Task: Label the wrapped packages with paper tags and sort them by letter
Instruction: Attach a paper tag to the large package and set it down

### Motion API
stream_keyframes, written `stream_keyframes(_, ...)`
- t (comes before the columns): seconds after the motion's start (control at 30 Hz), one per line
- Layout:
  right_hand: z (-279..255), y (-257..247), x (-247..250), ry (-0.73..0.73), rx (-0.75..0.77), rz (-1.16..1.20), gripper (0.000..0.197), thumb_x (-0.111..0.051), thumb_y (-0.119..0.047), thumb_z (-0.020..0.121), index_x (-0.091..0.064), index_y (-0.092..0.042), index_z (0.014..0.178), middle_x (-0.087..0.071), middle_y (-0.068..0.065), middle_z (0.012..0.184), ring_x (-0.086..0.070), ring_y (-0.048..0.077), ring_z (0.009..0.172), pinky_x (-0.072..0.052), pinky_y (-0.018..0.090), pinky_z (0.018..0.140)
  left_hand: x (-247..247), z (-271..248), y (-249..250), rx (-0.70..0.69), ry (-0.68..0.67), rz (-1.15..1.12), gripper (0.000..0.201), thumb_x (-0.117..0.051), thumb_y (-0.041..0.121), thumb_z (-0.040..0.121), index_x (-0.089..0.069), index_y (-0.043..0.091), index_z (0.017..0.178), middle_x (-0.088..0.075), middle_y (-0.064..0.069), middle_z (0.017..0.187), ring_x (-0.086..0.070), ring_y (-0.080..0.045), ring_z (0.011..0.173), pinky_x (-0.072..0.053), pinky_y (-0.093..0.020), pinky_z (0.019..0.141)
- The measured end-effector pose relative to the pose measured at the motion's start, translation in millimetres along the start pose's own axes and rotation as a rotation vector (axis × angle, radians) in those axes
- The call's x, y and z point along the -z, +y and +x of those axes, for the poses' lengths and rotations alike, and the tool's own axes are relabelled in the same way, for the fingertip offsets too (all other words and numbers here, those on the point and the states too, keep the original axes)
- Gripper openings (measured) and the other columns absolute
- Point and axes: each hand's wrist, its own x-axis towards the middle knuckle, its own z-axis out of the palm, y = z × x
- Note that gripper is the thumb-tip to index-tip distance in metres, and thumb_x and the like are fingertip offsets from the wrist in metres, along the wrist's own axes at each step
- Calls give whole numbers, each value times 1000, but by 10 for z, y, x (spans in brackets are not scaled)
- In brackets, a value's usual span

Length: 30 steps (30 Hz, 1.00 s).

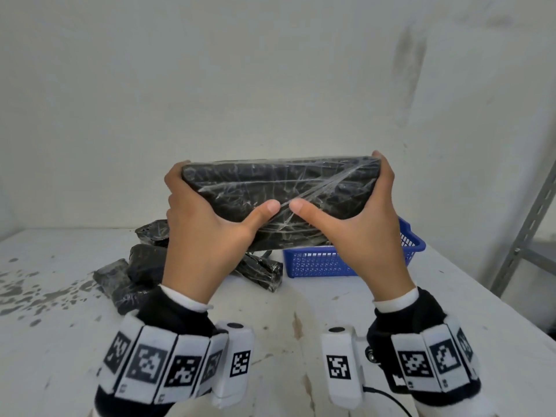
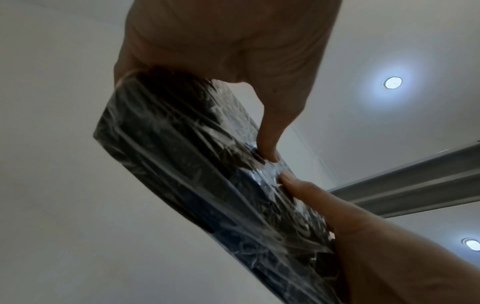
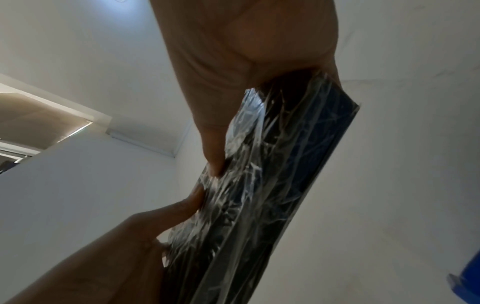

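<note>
A flat black package (image 1: 279, 191) wrapped in clear film is held up above the table, long side level. My left hand (image 1: 204, 224) grips its left end and my right hand (image 1: 361, 218) grips its right end. Both thumbs press on the near face and almost meet in the middle; the fingers curl round behind. The left wrist view shows the package (image 2: 197, 174) from below with both thumbs on it, and the right wrist view shows the package (image 3: 272, 185) edge on. No paper tag is visible on it.
Several more wrapped black packages (image 1: 141, 266) lie heaped on the white, paint-chipped table (image 1: 60, 341) below my left hand. A blue plastic basket (image 1: 319, 263) stands behind my right hand. A grey metal shelf frame (image 1: 523, 236) rises at the right.
</note>
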Motion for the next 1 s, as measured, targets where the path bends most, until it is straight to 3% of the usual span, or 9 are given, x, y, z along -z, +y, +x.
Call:
stream_keyframes(0.17, 32, -24, -11, 52, -17, -6, 126, -76, -80, 53, -15, -36, 153, -39, -9, 155, -42, 13, 141, -42, 43, 114, -61, -49, 53, 0, 80, -32, 112, -75, 76, 45, -23, 30, 133, -46, -1, 130, -46, -23, 126, -43, -44, 104)
stream_keyframes(0.27, 34, -25, 0, 53, -40, 4, 124, -77, -79, 54, -17, -35, 153, -43, -10, 152, -46, 12, 137, -44, 41, 112, -91, -78, 114, 9, 114, -48, 116, -77, 76, 49, -23, 29, 141, -45, 0, 134, -49, -17, 122, -43, -36, 103)
stream_keyframes(0.33, 32, -48, 13, 55, -41, 11, 119, -77, -75, 55, -21, -34, 151, -48, -11, 146, -51, 11, 131, -47, 38, 110, -98, -93, 159, 23, 115, -63, 111, -74, 73, 52, -23, 33, 142, -45, 1, 135, -50, -12, 112, -41, -28, 96)
stream_keyframes(0.5, 44, -59, 34, 72, -46, 27, 111, -72, -75, 60, -25, -33, 150, -53, -9, 140, -55, 12, 126, -48, 37, 107, -101, -99, 168, -5, 116, -64, 100, -72, 74, 58, -26, 37, 138, -49, 0, 129, -55, -11, 104, -41, -24, 86)
stream_keyframes(0.63, 66, -60, 55, 66, -59, 51, 99, -67, -72, 68, -28, -35, 151, -54, -8, 140, -54, 11, 127, -46, 38, 109, -91, -80, 142, 2, 109, -64, 76, -71, 60, 73, -28, 36, 131, -57, 0, 120, -60, -17, 106, -48, -31, 86)
stream_keyframes(0.77, 73, -56, 64, 89, -43, 93, 84, -62, -67, 75, -36, -35, 149, -55, -6, 138, -56, 12, 125, -48, 39, 107, -39, -45, 142, 5, 113, -109, 64, -70, 50, 79, -35, 30, 128, -56, 21, 103, -58, 8, 96, -44, -15, 79)
stream_keyframes(0.83, 65, -57, 45, 94, -43, 118, 81, -61, -67, 76, -38, -38, 148, -56, -7, 138, -56, 10, 125, -49, 40, 107, -15, -28, 144, 11, 124, -127, 59, -70, 49, 79, -37, 32, 125, -56, 21, 105, -58, 9, 97, -44, -14, 81)
stream_keyframes(0.93, 71, -57, 52, 89, -36, 173, 72, -59, -64, 79, -43, -40, 145, -59, -7, 135, -60, 7, 120, -52, 37, 103, 4, -10, 144, 37, 127, -157, 60, -65, 51, 84, -37, 32, 132, -58, 12, 117, -58, -3, 106, -46, -23, 91)
stream_keyframes(1.0, 82, -76, 76, 84, -40, 200, 68, -53, -66, 80, -46, -42, 143, -62, -5, 128, -64, 6, 109, -56, 32, 93, 22, -2, 131, 66, 130, -192, 58, -61, 49, 88, -36, 30, 136, -57, 17, 112, -57, 4, 100, -46, -20, 87)
